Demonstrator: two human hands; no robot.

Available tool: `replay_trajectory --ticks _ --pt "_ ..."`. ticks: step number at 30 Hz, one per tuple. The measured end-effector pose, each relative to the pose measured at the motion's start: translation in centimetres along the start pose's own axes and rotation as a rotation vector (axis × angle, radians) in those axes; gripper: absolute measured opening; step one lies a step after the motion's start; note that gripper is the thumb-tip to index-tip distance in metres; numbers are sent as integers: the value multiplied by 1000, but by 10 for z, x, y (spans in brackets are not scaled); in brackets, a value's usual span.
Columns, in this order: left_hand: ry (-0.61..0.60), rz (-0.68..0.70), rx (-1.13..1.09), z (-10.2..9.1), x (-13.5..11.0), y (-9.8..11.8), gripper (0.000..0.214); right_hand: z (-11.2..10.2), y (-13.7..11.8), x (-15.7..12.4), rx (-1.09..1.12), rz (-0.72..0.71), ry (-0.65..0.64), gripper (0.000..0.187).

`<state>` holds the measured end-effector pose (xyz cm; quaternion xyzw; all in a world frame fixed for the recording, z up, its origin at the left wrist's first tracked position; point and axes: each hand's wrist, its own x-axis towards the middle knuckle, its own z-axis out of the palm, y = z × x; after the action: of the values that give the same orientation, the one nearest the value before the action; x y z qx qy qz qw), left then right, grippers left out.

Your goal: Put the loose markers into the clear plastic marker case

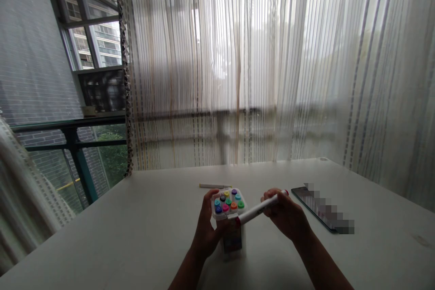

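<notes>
My left hand [207, 231] is wrapped around a clear plastic marker case [233, 240], which is upright. Its open top shows several markers with coloured ends [229, 201], among them blue, pink, orange, green, yellow and purple. In my right hand [283, 213] is a white marker [260, 209] with red at both ends. It slants across the front of the case, and its lower red end is close to my left thumb; whether the thumb touches it I cannot tell. Behind the case, a white marker with yellow ends [212, 186] lies on the table.
A phone [314, 208] lies on the white table [146, 226], to the right of my right hand. Sheer striped curtains [251, 77] hang beyond the table's far edge. At the left are a dark green railing [73, 138] and a window.
</notes>
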<state>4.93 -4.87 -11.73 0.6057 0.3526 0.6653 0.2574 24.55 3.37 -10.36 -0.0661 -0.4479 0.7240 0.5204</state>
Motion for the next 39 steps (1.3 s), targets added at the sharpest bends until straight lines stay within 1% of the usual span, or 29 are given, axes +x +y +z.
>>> replay_trajectory --ticks 8,17,27,34,39 --pt "24 6 66 -1 0 2 61 3 -1 -1 36 -13 42 18" --pt "2 2 65 -2 0 0 60 -1 0 0 15 -6 18 21" --pt "7 0 64 -2 0 1 64 2 -2 1 -4 -8 2 20" --pt "8 33 106 -2 0 -3 61 0 0 0 19 -16 25 17" --pt "4 22 87 -3 0 -4 64 1 -1 -1 1 3 -17 20"
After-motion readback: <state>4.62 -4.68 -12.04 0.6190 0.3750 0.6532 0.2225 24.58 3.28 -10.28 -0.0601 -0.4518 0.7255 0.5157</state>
